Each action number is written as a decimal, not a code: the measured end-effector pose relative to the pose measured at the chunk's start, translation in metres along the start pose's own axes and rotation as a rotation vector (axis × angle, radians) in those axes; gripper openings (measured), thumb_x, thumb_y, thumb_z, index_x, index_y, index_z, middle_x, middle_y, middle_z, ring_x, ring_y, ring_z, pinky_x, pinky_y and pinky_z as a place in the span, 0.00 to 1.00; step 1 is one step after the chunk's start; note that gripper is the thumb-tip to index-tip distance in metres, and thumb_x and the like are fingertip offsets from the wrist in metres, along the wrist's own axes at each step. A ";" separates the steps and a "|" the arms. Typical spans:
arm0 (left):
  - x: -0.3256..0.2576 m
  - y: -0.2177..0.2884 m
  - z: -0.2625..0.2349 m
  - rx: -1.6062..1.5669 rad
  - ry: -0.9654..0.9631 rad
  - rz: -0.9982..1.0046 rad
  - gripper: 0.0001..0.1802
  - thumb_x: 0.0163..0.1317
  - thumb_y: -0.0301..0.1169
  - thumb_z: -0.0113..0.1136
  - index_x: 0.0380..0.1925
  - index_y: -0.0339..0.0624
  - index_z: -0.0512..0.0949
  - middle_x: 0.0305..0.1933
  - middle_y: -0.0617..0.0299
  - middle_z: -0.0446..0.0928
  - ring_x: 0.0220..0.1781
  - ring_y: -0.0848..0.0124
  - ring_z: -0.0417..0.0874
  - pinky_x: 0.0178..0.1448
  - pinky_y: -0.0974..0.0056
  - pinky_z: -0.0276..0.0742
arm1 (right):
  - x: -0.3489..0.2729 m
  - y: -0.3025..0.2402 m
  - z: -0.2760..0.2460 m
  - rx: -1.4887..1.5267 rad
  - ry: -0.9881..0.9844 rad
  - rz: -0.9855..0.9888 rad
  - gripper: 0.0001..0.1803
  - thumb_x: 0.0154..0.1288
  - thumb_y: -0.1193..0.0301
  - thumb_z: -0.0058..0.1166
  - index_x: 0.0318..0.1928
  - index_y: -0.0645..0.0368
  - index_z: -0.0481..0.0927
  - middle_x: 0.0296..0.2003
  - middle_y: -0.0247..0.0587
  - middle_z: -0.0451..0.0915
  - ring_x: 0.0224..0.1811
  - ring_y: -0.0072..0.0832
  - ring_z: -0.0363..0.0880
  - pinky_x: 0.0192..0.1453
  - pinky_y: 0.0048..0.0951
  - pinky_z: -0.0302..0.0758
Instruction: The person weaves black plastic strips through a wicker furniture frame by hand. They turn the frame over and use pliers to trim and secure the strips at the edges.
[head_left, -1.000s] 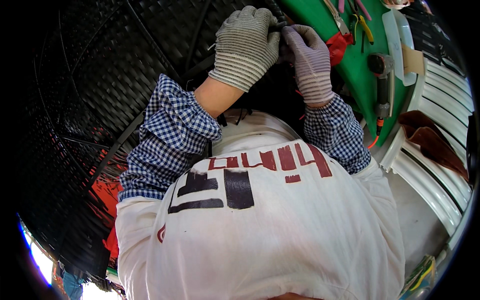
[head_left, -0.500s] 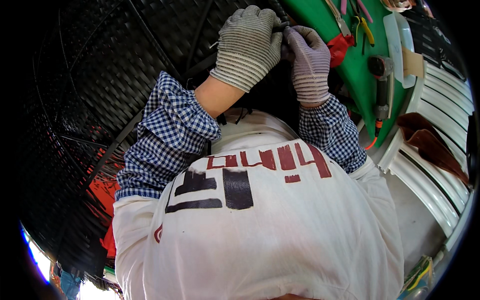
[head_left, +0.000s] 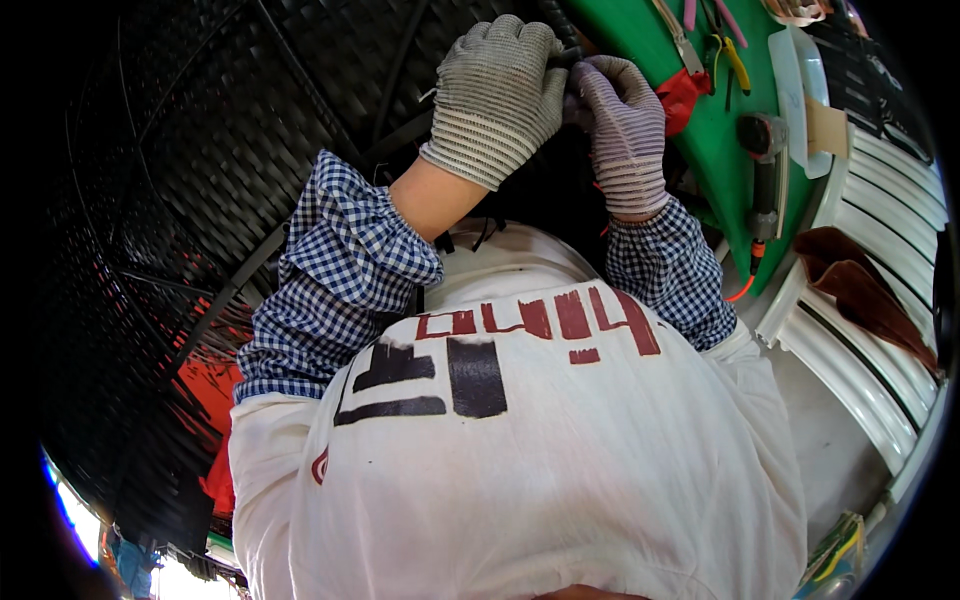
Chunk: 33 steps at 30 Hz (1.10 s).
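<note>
Both my hands wear grey knit gloves and meet at the top of the view against a large black woven mesh panel [head_left: 200, 150]. My left hand [head_left: 497, 95] is closed in a fist around a dark strand or rib of the mesh. My right hand [head_left: 622, 120] is curled right beside it, fingers pinching the same dark part; what sits between its fingertips is too small to make out. Blue checked sleeves and a white apron with red and black markings fill the lower view.
A green work surface [head_left: 715, 150] lies to the right with pliers [head_left: 735, 60], a red piece [head_left: 682, 95] and a dark hand tool with an orange cord [head_left: 765, 175]. White curved ribbed parts [head_left: 880, 300] are stacked at the far right. An orange-red object [head_left: 215, 385] shows through the mesh.
Both hands stay closed at the same spot on the mesh; they shift only slightly, the right hand edging closer to the left.
</note>
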<state>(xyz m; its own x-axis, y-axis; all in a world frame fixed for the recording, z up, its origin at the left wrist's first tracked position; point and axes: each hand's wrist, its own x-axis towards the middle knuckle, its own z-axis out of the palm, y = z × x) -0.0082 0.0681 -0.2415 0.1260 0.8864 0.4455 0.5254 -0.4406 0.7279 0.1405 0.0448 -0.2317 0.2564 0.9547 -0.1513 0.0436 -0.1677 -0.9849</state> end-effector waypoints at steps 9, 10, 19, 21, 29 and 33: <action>0.000 -0.002 0.001 0.016 0.007 0.026 0.09 0.56 0.29 0.67 0.35 0.41 0.78 0.35 0.51 0.76 0.42 0.50 0.80 0.50 0.50 0.78 | 0.000 -0.003 0.009 -0.077 0.041 -0.073 0.08 0.73 0.74 0.61 0.45 0.66 0.79 0.32 0.38 0.83 0.28 0.19 0.82 0.34 0.19 0.82; 0.000 -0.002 0.001 0.012 0.007 0.029 0.09 0.56 0.29 0.67 0.35 0.41 0.78 0.36 0.51 0.76 0.42 0.50 0.80 0.50 0.50 0.78 | 0.000 -0.003 0.009 -0.082 0.044 -0.080 0.07 0.72 0.74 0.61 0.44 0.66 0.79 0.32 0.37 0.83 0.28 0.18 0.81 0.34 0.19 0.81; 0.002 -0.024 0.012 0.131 0.056 0.127 0.12 0.57 0.33 0.71 0.41 0.44 0.85 0.39 0.56 0.83 0.42 0.56 0.86 0.49 0.54 0.84 | 0.013 -0.004 -0.001 -0.206 -0.085 -0.163 0.09 0.72 0.74 0.62 0.47 0.66 0.80 0.37 0.36 0.83 0.37 0.18 0.82 0.43 0.19 0.81; 0.005 -0.024 0.012 0.134 0.052 0.121 0.12 0.57 0.33 0.72 0.41 0.44 0.85 0.38 0.56 0.83 0.41 0.57 0.86 0.49 0.55 0.84 | 0.012 -0.012 -0.002 -0.176 -0.107 -0.090 0.09 0.73 0.73 0.62 0.48 0.65 0.81 0.38 0.36 0.83 0.38 0.18 0.82 0.45 0.19 0.80; 0.019 -0.019 0.010 0.139 0.035 0.093 0.14 0.55 0.35 0.73 0.40 0.45 0.84 0.38 0.57 0.83 0.39 0.58 0.86 0.46 0.56 0.84 | 0.053 -0.031 -0.030 -0.347 -0.064 -0.254 0.09 0.74 0.71 0.61 0.47 0.64 0.82 0.31 0.34 0.84 0.26 0.15 0.80 0.29 0.18 0.77; 0.024 -0.020 0.014 0.131 0.038 0.096 0.15 0.53 0.37 0.75 0.39 0.45 0.83 0.37 0.57 0.82 0.39 0.58 0.85 0.43 0.55 0.83 | 0.089 -0.037 -0.062 -0.527 -0.036 -0.293 0.11 0.75 0.70 0.60 0.51 0.64 0.82 0.38 0.36 0.85 0.30 0.18 0.81 0.35 0.20 0.78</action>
<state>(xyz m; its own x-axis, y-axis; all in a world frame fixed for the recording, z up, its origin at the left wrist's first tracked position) -0.0036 0.1005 -0.2528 0.1503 0.8342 0.5305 0.6182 -0.4981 0.6081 0.2216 0.1211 -0.2036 0.1287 0.9857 0.1084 0.5821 0.0134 -0.8130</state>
